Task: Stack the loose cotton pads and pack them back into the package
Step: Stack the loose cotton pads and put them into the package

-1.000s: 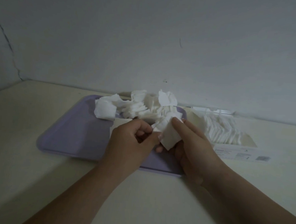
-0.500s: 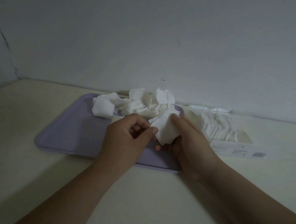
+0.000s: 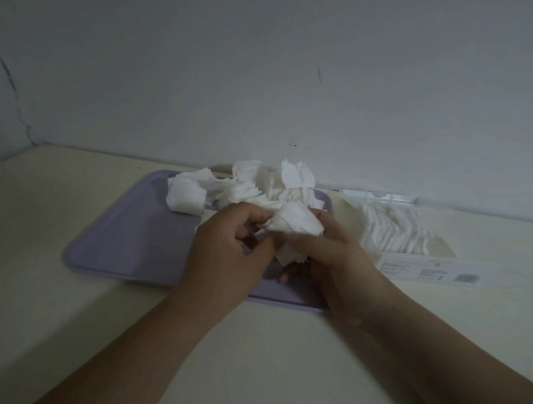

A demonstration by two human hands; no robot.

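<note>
A heap of loose white cotton pads lies at the back of a lilac tray. Over the tray's front right part, my left hand and my right hand meet. Between them they hold a small bunch of cotton pads, the left pinching its left edge, the right cupping it from below. To the right of the tray lies the open package, a flat white box with a row of pads standing in it.
The tray and package rest on a cream table against a pale wall. The package's clear lid is folded back toward the wall. A corner of the wall sits at the far left.
The bunch of pads in my hands has been turned and bunched up higher between my fingers. Both hands stayed over the tray's front right part.
</note>
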